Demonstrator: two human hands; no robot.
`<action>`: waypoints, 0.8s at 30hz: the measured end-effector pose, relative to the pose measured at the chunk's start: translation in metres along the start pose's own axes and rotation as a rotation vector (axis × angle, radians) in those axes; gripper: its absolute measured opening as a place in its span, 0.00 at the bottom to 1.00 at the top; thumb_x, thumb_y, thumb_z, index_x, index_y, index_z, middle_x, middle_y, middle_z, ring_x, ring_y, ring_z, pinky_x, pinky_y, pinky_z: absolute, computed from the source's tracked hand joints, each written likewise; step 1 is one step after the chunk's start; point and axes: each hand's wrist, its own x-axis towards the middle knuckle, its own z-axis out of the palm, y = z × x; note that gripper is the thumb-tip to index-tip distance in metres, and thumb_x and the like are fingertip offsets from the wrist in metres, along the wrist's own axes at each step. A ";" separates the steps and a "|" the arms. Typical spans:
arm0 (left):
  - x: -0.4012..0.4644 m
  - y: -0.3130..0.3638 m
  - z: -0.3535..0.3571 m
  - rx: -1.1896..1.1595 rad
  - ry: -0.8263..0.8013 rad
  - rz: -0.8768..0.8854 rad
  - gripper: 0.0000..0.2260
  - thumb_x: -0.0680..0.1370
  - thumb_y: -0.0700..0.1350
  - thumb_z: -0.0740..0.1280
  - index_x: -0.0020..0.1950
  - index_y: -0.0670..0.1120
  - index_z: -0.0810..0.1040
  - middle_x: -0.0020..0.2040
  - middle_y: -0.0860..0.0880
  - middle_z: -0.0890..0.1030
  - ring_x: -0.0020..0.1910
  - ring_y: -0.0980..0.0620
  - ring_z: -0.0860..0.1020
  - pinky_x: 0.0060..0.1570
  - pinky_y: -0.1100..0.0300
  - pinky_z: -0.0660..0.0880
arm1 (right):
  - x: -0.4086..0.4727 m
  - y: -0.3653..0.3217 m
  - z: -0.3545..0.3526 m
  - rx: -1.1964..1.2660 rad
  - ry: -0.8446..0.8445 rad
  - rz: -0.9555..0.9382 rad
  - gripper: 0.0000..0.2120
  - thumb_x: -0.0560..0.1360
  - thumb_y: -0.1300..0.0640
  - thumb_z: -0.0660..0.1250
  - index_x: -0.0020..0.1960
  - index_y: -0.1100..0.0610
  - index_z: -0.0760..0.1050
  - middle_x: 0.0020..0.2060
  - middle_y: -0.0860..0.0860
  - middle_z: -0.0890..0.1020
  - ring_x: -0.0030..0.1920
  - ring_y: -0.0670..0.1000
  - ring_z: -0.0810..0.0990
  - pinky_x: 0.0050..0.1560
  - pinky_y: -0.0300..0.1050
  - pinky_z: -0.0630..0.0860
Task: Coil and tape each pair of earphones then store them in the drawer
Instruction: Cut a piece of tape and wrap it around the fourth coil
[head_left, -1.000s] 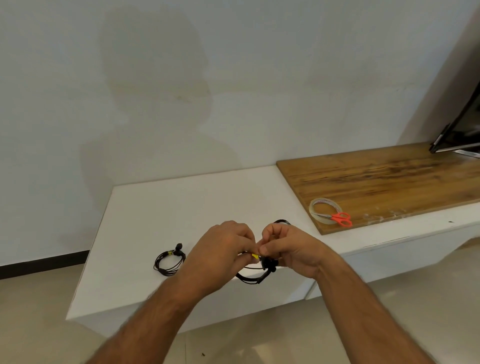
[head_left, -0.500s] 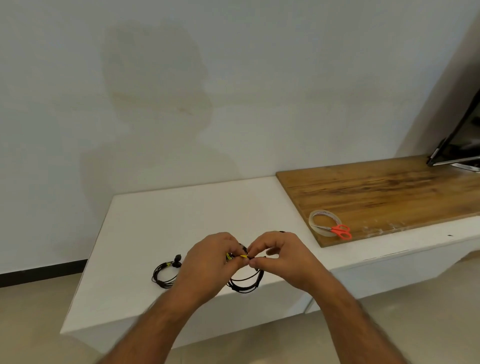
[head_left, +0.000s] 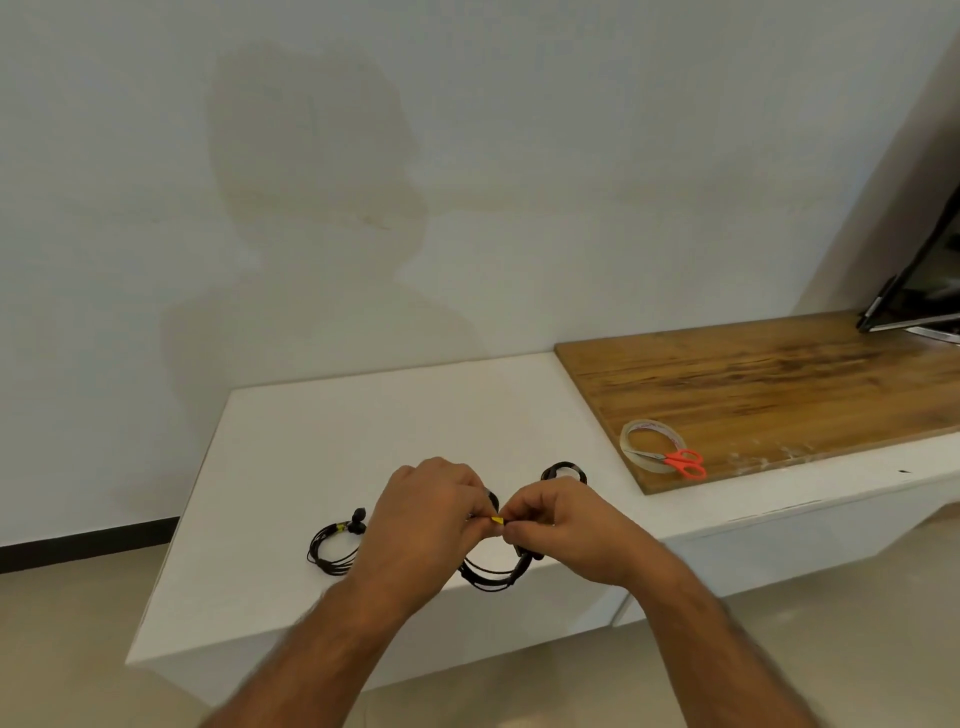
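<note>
Your left hand (head_left: 426, 512) and right hand (head_left: 563, 525) meet above the front edge of the white cabinet (head_left: 291, 467), fingers curled, both pinching a yellow strip of tape (head_left: 497, 520) on the coiled earphones (head_left: 493, 571) held between them. Your hands cover most of that coil. A second coil (head_left: 335, 543), already banded yellow, lies on the cabinet just left of your left wrist. A third coil (head_left: 563, 472) shows only partly behind your right hand. One tape roll (head_left: 652, 447) and one pair of orange scissors (head_left: 683, 461) lie touching on the wooden board (head_left: 779, 384). A screen (head_left: 930, 291) is cut off at right.
</note>
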 end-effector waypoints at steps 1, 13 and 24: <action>0.000 0.000 0.001 0.000 0.017 0.021 0.09 0.76 0.57 0.67 0.50 0.56 0.84 0.49 0.59 0.80 0.52 0.56 0.73 0.50 0.59 0.65 | 0.000 0.001 0.000 0.010 -0.022 0.015 0.04 0.76 0.57 0.68 0.44 0.51 0.81 0.34 0.46 0.81 0.37 0.44 0.78 0.45 0.44 0.76; 0.001 -0.005 -0.007 -0.236 -0.207 0.087 0.14 0.71 0.60 0.64 0.46 0.56 0.85 0.43 0.55 0.83 0.44 0.56 0.77 0.44 0.54 0.74 | -0.003 0.010 -0.007 0.522 -0.424 0.235 0.07 0.74 0.55 0.64 0.44 0.56 0.80 0.41 0.53 0.82 0.45 0.50 0.80 0.52 0.44 0.76; -0.006 -0.017 -0.009 -0.685 -0.267 -0.390 0.07 0.74 0.45 0.72 0.36 0.47 0.83 0.31 0.54 0.81 0.32 0.63 0.75 0.38 0.68 0.70 | 0.001 -0.001 0.000 0.233 0.131 -0.027 0.08 0.76 0.58 0.70 0.55 0.52 0.81 0.47 0.49 0.85 0.50 0.48 0.84 0.56 0.48 0.79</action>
